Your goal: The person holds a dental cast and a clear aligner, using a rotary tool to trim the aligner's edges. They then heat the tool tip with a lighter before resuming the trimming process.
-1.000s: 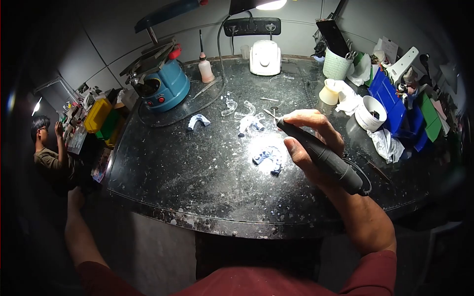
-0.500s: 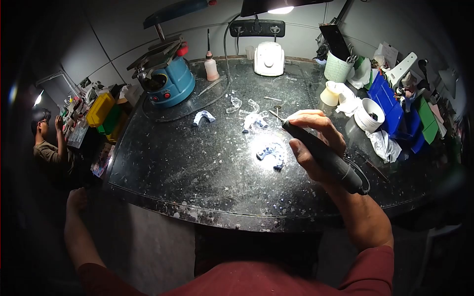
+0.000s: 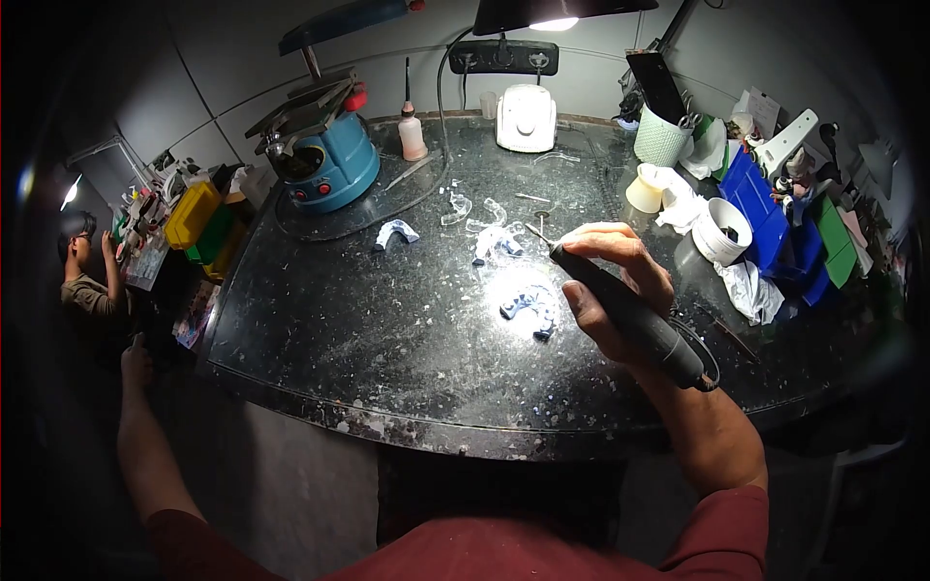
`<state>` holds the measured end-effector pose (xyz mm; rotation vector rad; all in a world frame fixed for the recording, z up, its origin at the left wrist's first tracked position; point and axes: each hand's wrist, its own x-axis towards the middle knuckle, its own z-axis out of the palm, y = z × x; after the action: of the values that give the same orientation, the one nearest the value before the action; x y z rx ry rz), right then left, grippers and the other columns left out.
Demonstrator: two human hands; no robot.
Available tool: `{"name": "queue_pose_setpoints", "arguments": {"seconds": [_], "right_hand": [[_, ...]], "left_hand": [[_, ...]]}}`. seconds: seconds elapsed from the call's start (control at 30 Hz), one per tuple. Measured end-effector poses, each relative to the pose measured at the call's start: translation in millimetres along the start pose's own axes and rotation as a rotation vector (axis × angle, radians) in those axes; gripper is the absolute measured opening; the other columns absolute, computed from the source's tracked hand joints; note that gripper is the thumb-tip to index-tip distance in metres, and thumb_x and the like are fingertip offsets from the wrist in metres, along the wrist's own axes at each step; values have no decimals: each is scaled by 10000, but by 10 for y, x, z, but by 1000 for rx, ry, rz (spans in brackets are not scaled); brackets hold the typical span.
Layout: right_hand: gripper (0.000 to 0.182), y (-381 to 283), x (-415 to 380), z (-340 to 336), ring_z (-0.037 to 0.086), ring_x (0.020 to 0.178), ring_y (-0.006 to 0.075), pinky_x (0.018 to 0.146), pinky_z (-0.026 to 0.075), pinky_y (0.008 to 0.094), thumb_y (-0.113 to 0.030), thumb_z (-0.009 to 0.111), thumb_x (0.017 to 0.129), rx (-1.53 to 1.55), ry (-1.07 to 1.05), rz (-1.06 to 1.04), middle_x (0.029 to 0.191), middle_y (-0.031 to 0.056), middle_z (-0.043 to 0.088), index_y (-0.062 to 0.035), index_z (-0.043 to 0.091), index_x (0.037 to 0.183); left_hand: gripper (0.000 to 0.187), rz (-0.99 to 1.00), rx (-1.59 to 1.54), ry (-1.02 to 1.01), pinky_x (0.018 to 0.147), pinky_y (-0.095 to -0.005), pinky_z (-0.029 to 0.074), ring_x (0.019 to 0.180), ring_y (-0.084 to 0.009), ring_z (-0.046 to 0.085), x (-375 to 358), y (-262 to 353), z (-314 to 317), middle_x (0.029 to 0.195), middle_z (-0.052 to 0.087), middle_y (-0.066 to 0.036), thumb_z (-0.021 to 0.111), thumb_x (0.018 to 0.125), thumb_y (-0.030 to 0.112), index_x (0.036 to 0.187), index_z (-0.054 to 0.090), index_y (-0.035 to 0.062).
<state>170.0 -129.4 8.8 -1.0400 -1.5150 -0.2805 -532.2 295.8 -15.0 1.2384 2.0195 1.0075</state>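
Observation:
My right hand (image 3: 620, 286) is closed around a black rotary handpiece (image 3: 635, 320), its thin metal tip pointing up and left over the dark bench. Beneath the lamp's bright spot lies a blue-and-white dental model (image 3: 529, 310), left of that hand. Another model (image 3: 496, 242) sits farther back with clear plastic pieces about it, and a third (image 3: 395, 234) rests to the left. My left hand (image 3: 137, 363) is off the bench at the far left, its fingers curled; a small light-coloured thing shows at its top, too dim to name.
A blue machine (image 3: 334, 169) stands back left, near a bottle (image 3: 412, 137). At the back is a white device (image 3: 526, 118). A green cup (image 3: 663, 136), a white round container (image 3: 722, 230) and blue bins (image 3: 760, 208) line the right. Another person (image 3: 92, 266) is at the far left.
My left hand has moved up and slightly left, and a small light-coloured thing now shows at it. My right hand and the handpiece have barely shifted.

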Motion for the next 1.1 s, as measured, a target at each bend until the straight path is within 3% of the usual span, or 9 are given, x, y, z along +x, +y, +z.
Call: {"name": "queue_pose_setpoints", "arguments": {"seconds": [0.1,0.2,0.4,0.6,0.83,1.1], "right_hand": [[380,8,2,3,656,904,239,814,532,341,12,720,655,4,8,-3,960,101,693,-30,646,1026],[380,8,13,1,657,904,241,814,531,341,9,724,655,-5,3,-1,960,100,693,-26,646,1025],[377,32,2,5,658,901,248,812,528,343,-1,730,657,-15,4,-42,961,106,692,-19,644,1023],[379,25,2,6,657,898,250,812,527,345,0,727,656,1,14,-42,961,107,692,-14,640,1025],[385,28,2,3,656,909,251,814,526,344,2,723,655,13,23,-35,969,108,689,-16,639,1030],[391,34,-9,-1,654,916,256,821,523,352,-6,723,657,31,29,-28,972,108,687,-18,637,1038]], "left_hand": [[335,61,20,-13,340,-278,291,369,-107,379,443,-199,-46,532,399,32,623,898,373,725,494,116],[304,125,5,-86,340,-278,290,371,-101,370,928,-463,-101,550,407,31,636,889,354,743,501,124],[254,-9,112,-149,348,-269,289,396,-98,382,376,-246,6,584,423,22,623,888,282,742,495,118],[230,-5,73,-209,352,-283,293,404,-103,374,687,-428,-51,598,420,17,609,890,276,774,502,109],[233,-71,106,-239,347,-269,288,400,-99,385,461,-234,-46,597,426,20,615,890,268,765,503,106],[228,8,82,-242,348,-263,294,398,-103,402,514,-239,-13,600,441,9,607,891,280,769,534,101]]}}
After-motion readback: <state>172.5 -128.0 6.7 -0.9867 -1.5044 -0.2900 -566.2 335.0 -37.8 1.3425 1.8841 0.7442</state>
